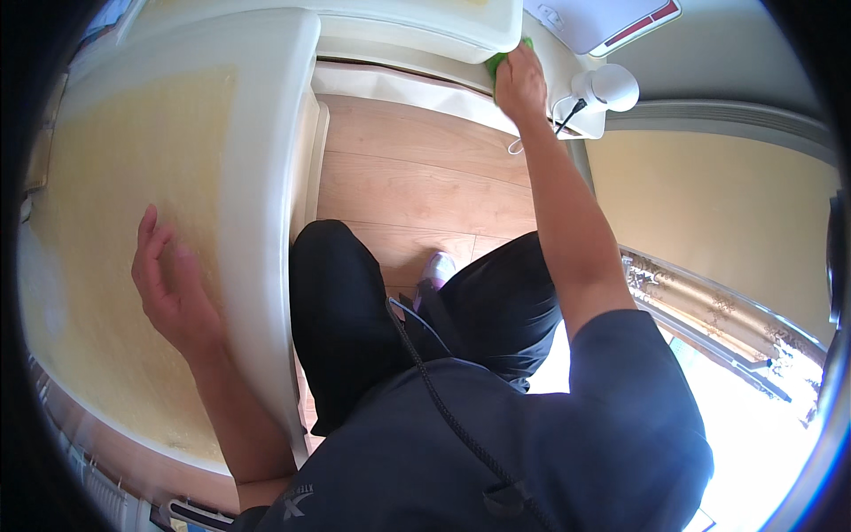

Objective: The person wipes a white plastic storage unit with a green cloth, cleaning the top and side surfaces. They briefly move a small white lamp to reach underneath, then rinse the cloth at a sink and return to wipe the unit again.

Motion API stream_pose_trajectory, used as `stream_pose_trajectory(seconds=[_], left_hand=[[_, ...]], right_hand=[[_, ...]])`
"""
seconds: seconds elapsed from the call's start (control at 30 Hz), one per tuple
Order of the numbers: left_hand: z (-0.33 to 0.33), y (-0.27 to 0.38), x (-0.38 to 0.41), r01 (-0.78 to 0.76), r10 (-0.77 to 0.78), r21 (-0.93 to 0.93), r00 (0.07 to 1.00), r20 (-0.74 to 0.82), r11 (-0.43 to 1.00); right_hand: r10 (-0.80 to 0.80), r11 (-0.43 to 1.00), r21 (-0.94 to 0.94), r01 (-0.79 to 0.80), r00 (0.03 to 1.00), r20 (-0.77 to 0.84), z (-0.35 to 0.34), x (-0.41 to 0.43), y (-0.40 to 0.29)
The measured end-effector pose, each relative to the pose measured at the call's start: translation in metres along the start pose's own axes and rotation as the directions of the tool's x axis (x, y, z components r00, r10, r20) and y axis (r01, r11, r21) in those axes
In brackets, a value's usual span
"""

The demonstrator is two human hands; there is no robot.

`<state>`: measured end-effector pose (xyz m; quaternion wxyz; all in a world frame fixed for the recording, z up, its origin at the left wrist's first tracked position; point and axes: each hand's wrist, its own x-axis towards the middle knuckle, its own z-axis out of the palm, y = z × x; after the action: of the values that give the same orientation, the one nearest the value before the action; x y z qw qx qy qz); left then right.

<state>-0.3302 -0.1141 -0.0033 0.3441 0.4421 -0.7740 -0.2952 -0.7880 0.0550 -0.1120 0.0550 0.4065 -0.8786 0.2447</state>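
My right hand [521, 83] is shut on a green cloth [495, 65], pressed on the white cabinet top [459, 72] at the upper right, beside the rounded corner of a cream padded piece. Much of the cloth is hidden under the fingers. At the left, my left hand [174, 286] is over a large cream and yellowish padded surface [166, 146], palm partly turned up, fingers loosely curled and apart, holding nothing. Whether it touches the surface cannot be told.
A white round-headed device [605, 88] with a black plug and white cable stands just right of my right hand. Behind it lies a white and red flat object [598, 23]. Wooden flooring [425, 159] lies between the furniture, with a patterned curtain [725, 306] at the right.
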Motion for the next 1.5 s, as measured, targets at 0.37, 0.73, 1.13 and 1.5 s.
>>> stream_pose_trajectory(seconds=[0.37, 0.73, 1.13, 1.5], left_hand=[[0.000, -0.010, 0.002, -0.038, 0.039, 0.033, 0.999, -0.026, 0.999], [-0.006, -0.007, 0.000, -0.017, 0.012, 0.080, 0.998, 0.060, 0.997], [-0.009, -0.007, -0.002, -0.033, 0.038, -0.046, 0.994, 0.099, 0.998], [-0.005, -0.008, 0.000, -0.166, 0.160, 0.042, 0.981, 0.110, 0.985]], right_hand=[[0.001, 1.000, 0.010, 0.001, 0.986, -0.168, 0.024, -0.040, -0.049], [0.410, 0.883, 0.387, -0.267, 0.839, -0.358, 0.076, -0.048, -0.162], [-0.173, 0.983, -0.002, 0.183, 0.926, -0.336, 0.102, -0.023, -0.145], [0.897, -0.407, 0.913, 0.033, 0.200, 0.393, 0.146, -0.037, -0.089]])
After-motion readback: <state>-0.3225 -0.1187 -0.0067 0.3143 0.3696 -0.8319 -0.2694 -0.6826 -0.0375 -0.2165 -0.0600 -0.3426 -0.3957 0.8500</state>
